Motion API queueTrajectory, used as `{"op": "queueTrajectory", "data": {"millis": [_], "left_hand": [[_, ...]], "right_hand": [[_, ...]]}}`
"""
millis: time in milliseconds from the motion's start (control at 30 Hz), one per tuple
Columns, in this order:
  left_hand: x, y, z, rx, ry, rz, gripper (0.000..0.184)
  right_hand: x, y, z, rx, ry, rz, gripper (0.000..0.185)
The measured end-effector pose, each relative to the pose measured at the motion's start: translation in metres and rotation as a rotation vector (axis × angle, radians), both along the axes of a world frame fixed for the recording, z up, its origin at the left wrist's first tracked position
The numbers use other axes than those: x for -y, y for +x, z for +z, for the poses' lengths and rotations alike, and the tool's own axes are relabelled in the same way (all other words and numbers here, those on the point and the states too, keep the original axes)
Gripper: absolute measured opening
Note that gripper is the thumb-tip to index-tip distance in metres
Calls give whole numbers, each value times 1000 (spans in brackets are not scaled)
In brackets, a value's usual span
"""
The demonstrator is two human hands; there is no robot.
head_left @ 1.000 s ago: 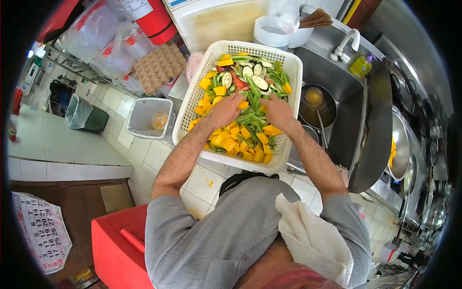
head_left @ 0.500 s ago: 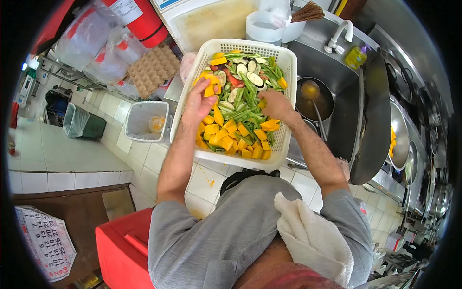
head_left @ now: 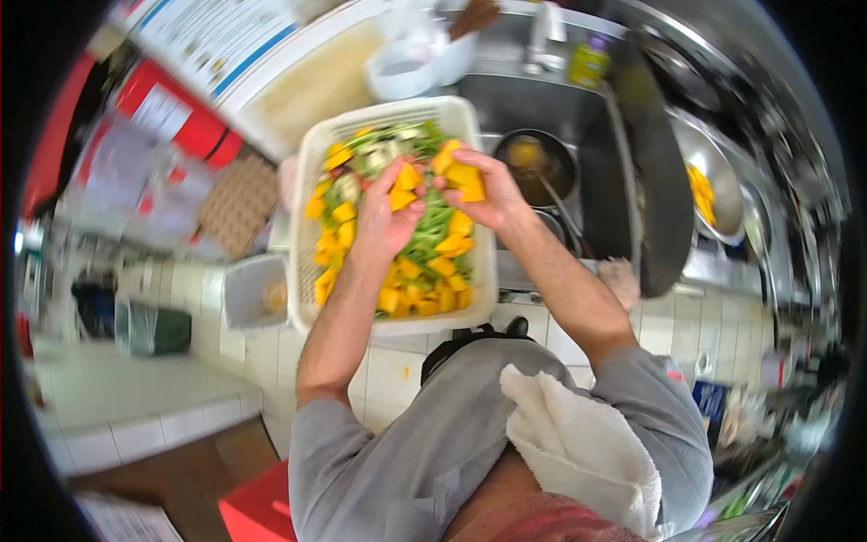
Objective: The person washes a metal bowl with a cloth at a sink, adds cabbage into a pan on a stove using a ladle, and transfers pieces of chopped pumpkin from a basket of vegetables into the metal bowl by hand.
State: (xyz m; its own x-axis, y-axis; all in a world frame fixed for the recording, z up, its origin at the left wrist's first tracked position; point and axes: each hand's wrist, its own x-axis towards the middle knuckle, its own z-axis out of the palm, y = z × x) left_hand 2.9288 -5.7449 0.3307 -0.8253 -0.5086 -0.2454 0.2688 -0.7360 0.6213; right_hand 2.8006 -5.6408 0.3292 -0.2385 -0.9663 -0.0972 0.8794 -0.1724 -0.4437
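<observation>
A cream plastic basket point(head_left: 388, 110) holds cut vegetables: yellow squash chunks point(head_left: 397, 298), sliced green beans point(head_left: 433, 228) and pale eggplant slices point(head_left: 348, 188). Above its middle, my left hand point(head_left: 383, 228) is closed around a few squash chunks, palm turned up. My right hand point(head_left: 497, 191) grips several more squash chunks point(head_left: 466, 179) over the basket's right side. The two hands are close together, fingers curled. Motion blur softens the vegetables near the basket's far end.
Right of the basket is a metal sink point(head_left: 578, 117) holding a dark pan point(head_left: 564, 172) with a ladle. A steel bowl point(head_left: 722, 190) with yellow pieces stands farther right. White containers point(head_left: 402, 72) sit behind, and a grey bin point(head_left: 239, 303) is on the floor at left.
My right hand has come up out of the vegetables and now holds squash chunks beside my left hand. More squash lies along the basket's left side. The view has shifted.
</observation>
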Motion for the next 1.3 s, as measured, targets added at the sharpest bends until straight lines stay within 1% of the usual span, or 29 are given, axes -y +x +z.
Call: {"op": "queueTrajectory", "data": {"millis": [33, 100, 200, 267, 300, 400, 500, 533, 567, 600, 633, 667, 733, 767, 800, 833, 867, 900, 933, 967, 1033, 1067, 1100, 1133, 1167, 1200, 1233, 1267, 1300], "left_hand": [[-12, -14, 10, -6, -3, -73, 17], [-35, -44, 29, -89, -132, -117, 18], [-78, -89, 64, -141, -188, -226, 20], [-114, -125, 77, -163, -228, -286, 20], [-135, -143, 83, -180, -262, -309, 21], [-197, -199, 92, -211, -316, -440, 18], [-253, -267, 81, -221, -322, -567, 15], [-271, -292, 72, -168, -342, -592, 14], [-288, -315, 64, -116, -365, -616, 13], [-306, -337, 55, -43, -359, -617, 13], [-323, -356, 48, -38, -403, -584, 13], [-331, -378, 35, -7, -439, -582, 18], [-347, -419, 19, 25, -474, -579, 22], [-355, -435, 15, 67, -693, -479, 32], [-362, -444, 12, 110, -908, -372, 43], [-367, -447, 16, 113, -910, -373, 43], [-367, -448, 21, 130, -1209, -255, 52], [-367, -448, 25, 139, -1504, -131, 61], [-362, -446, 28, 98, -1581, -135, 66], [-356, -438, 30, 29, -1667, -98, 63], [-343, -408, 34, 34, -1671, -124, 59], [-346, -382, 46, 56, -1450, -199, 58], [-332, -368, 40, 38, -1435, -186, 56], [-321, -351, 38, 68, -1395, -158, 52], [-311, -333, 35, 81, -1290, -105, 49], [-301, -321, 27, 91, -1256, -50, 47], [-288, -300, 19, 120, -1219, 34, 44], [-288, -282, 22, 147, -1246, 108, 41], [-283, -267, 17, 202, -1254, 170, 39]], "right_hand": [[-7, -9, 7, -4, -59, -1, 26], [-32, -20, 38, -3, -63, -179, 34], [-82, -50, 75, -104, -136, -331, 33], [-121, -71, 97, -378, -49, -461, 30], [-141, -84, 102, -386, -52, -490, 30], [-211, -128, 106, -555, -51, -672, 30], [-278, -185, 89, -554, 58, -785, 32], [-300, -205, 80, -541, 124, -818, 32], [-320, -223, 70, -540, 120, -828, 32], [-339, -241, 61, -506, 229, -867, 32], [-353, -259, 49, -471, 341, -902, 32], [-363, -278, 38, -470, 341, -904, 32], [-377, -316, 13, -502, 526, -922, 38], [-381, -336, 0, -499, 527, -920, 38], [-381, -354, -12, -794, 705, -921, 45], [-384, -364, -14, -1091, 876, -907, 52], [-394, -371, -18, -1354, 1083, -883, 60], [-409, -374, -12, -1345, 1087, -889, 60], [-431, -375, -2, -1556, 1251, -892, 56], [-455, -376, 5, -1766, 1420, -880, 53], [-532, -416, -7, -1830, 1432, -807, 52], [-579, -425, -24, -1891, 1617, -907, 52], [-617, -405, 4, -1759, 1982, -551, 60], [-670, -412, -25, -1762, 2115, -646, 56], [-724, -422, -45, -1729, 2222, -439, 53], [-768, -415, -54, -1569, 2357, -322, 52], [-797, -414, -58, -1412, 2331, -206, 50], [-835, -413, -83, -1561, 2258, -377, 39], [-881, -433, -122, -1839, 2153, -561, 45]]}}
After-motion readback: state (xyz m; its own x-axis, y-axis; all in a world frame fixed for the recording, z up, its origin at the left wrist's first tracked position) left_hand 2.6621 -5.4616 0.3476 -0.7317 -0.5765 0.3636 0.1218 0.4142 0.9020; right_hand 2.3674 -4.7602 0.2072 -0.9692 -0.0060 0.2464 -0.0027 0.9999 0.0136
